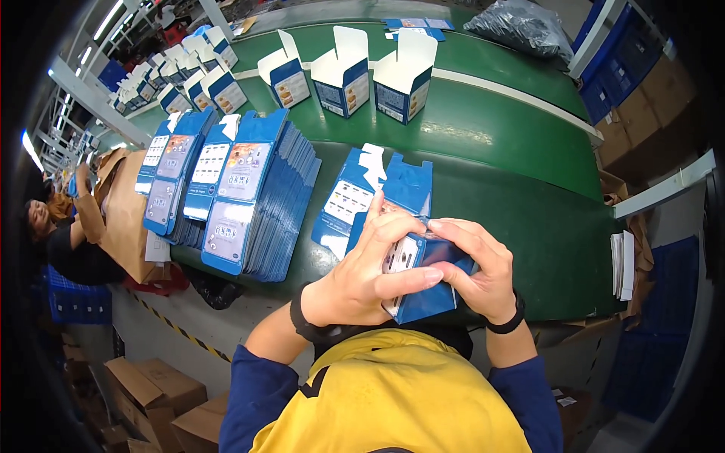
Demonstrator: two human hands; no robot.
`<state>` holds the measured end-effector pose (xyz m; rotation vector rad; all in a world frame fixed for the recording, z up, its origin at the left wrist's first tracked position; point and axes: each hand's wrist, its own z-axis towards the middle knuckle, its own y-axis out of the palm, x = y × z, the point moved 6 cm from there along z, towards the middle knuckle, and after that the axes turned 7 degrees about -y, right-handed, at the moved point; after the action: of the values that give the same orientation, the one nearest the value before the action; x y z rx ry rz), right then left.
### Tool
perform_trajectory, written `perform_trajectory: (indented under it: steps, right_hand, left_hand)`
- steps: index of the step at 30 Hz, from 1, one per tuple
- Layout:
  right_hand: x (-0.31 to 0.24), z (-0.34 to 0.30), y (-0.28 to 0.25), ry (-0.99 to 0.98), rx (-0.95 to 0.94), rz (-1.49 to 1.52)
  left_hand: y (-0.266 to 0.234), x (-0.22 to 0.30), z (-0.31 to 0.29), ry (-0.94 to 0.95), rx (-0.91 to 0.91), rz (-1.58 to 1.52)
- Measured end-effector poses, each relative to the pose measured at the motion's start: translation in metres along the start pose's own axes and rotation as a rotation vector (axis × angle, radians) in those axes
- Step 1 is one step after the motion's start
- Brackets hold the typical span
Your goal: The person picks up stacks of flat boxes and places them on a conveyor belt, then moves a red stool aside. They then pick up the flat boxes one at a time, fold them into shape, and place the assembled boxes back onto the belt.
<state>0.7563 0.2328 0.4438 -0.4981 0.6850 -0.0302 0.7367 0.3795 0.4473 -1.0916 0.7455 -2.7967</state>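
Observation:
A small blue carton (425,303) with a white printed panel is held close to my body at the table's near edge. My left hand (359,272) grips its left side, thumb across the top and index finger stretched forward. On the right, my right hand (481,264) is bent round the carton, with its fingertips near the left hand's. Just beyond lie flat blue carton blanks (340,204) with a white tab, partly covered by my hands. Left of my hands stands a thick stack of flat carton blanks (260,211), with another stack (172,181) beside it.
Three open-topped cartons (404,87) stand on the green conveyor (483,113) beyond the table, with several more (181,64) at far left. A grey plastic bag (521,29) lies far right. Cardboard boxes (155,389) sit on the floor. At left is another person (75,241).

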Motion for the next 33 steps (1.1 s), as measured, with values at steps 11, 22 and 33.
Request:
perform_trajectory:
  steps: [11, 22, 33]
  right_hand:
    - [0.013, -0.022, 0.007, 0.318, 0.384, 0.585]
    - [0.014, 0.001, -0.006, 0.21, 0.364, 0.563]
    - [0.167, 0.005, -0.022, 0.771, 0.171, 0.754]
  left_hand:
    - [0.011, 0.002, 0.001, 0.012, -0.06, 0.143]
    - [0.021, -0.016, -0.003, -0.24, 0.025, -0.186]
    - [-0.009, -0.109, -0.006, -0.48, -0.202, 0.744]
